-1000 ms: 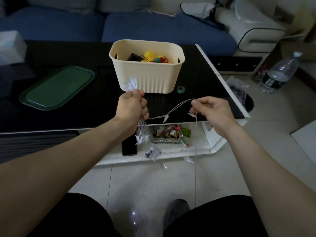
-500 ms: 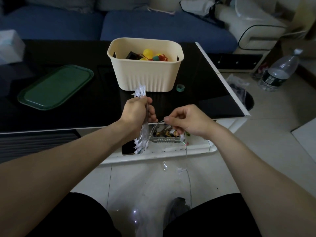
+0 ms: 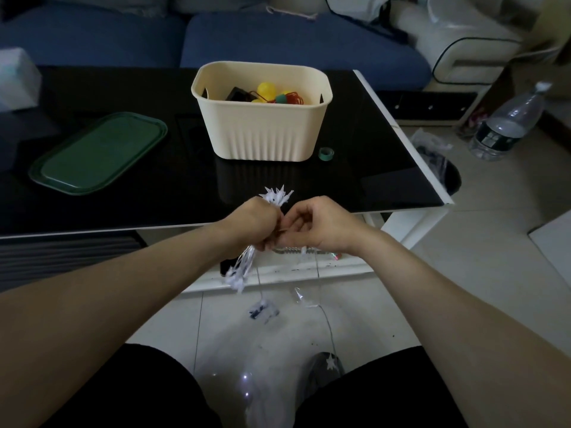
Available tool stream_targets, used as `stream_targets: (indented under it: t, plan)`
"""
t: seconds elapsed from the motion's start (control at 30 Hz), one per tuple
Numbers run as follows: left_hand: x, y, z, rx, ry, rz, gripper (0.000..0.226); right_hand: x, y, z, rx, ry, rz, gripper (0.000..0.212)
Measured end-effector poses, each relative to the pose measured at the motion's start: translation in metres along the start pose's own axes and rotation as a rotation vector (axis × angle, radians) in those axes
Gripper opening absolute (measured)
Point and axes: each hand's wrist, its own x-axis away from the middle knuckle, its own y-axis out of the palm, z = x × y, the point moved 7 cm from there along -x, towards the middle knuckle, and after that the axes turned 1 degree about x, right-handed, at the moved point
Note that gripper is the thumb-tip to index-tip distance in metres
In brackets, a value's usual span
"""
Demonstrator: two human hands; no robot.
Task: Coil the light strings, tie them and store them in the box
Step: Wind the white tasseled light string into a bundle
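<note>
Light string (image 3: 276, 196): we clench its coiled bundle in our left hand (image 3: 251, 222), white stars poking out above and below the fist. Right hand (image 3: 312, 223) touches the left, fingers curled, pinching the loose wire. Cream box (image 3: 262, 131) stands beyond on the black table (image 3: 355, 174).

The glossy black glass coffee table (image 3: 355, 168) carries a cream ribbed plastic box (image 3: 262, 131), a flat green rectangular lid (image 3: 99, 154) to its left, and a small green tape roll (image 3: 326, 153) just beside its right.
</note>
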Motion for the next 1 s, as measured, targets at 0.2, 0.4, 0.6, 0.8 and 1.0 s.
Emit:
stream_targets:
  t: [0.2, 0.4, 0.6, 0.8, 1.0]
  plan:
    - [-0.002, -0.005, 0.001, 0.052, 0.046, 0.097, 0.033, 0.000, -0.008, -0.007, 0.189, -0.027, 0.155, 0.044]
    - [0.003, -0.014, 0.014, 0.394, 0.122, 0.170, 0.026, 0.008, -0.005, 0.007, 0.374, 0.182, 0.028, 0.048]
    - [0.007, -0.032, 0.025, 0.518, 0.219, 0.247, 0.031, 0.018, -0.023, 0.035, 0.347, 0.481, -0.064, 0.041]
    - [0.010, -0.040, 0.026, 0.548, 0.245, 0.290, 0.031, 0.033, -0.050, 0.037, -0.092, 0.535, 0.134, 0.049]
    - [0.009, -0.033, 0.026, 0.559, 0.254, 0.235, 0.030, 0.031, -0.080, 0.021, -0.173, 0.235, 0.470, 0.012]
